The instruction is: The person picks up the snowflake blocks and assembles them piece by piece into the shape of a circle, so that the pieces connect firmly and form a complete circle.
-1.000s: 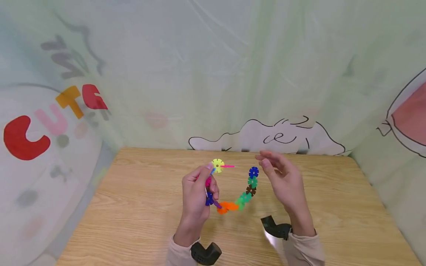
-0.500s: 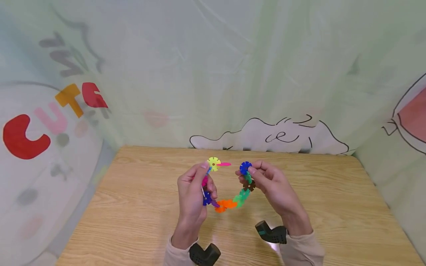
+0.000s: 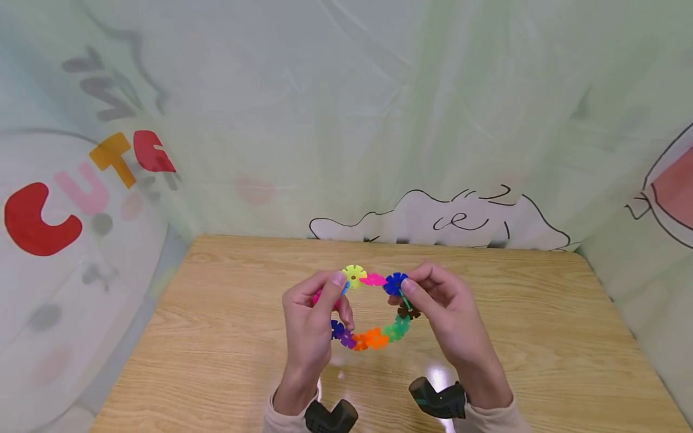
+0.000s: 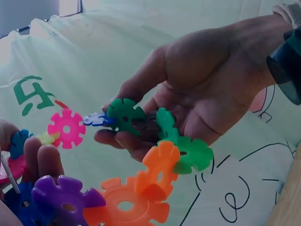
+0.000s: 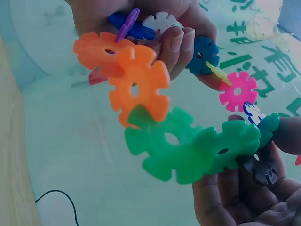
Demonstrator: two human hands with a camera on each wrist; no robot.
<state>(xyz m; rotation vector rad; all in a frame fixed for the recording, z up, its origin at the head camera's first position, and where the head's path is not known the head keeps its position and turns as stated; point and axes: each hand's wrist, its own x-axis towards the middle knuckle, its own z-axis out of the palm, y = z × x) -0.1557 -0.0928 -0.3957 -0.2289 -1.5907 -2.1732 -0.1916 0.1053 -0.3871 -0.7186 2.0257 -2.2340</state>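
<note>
A chain of slotted plastic snowflake discs is held above the table, curved into a ring. My left hand (image 3: 310, 328) grips its left side, with the thumb by a light blue disc below the yellow disc (image 3: 354, 275). A pink disc (image 3: 373, 279) joins the yellow one. My right hand (image 3: 452, 319) pinches the dark blue disc (image 3: 393, 283) and its green neighbour (image 4: 126, 117). The pink and dark blue edges meet; whether their slots interlock I cannot tell. Orange discs (image 5: 139, 87), a purple disc (image 4: 68, 200) and a brown disc (image 3: 408, 311) show along the lower curve.
Below the hands lies a wooden table (image 3: 216, 337). A pale printed curtain (image 3: 346, 120) hangs behind it and along both sides. Black wrist cameras (image 3: 331, 416) sit on both wrists.
My right hand came in from the right, took hold of the dark blue end disc and moved it left against the pink disc. The chain's gap at the top has closed up.
</note>
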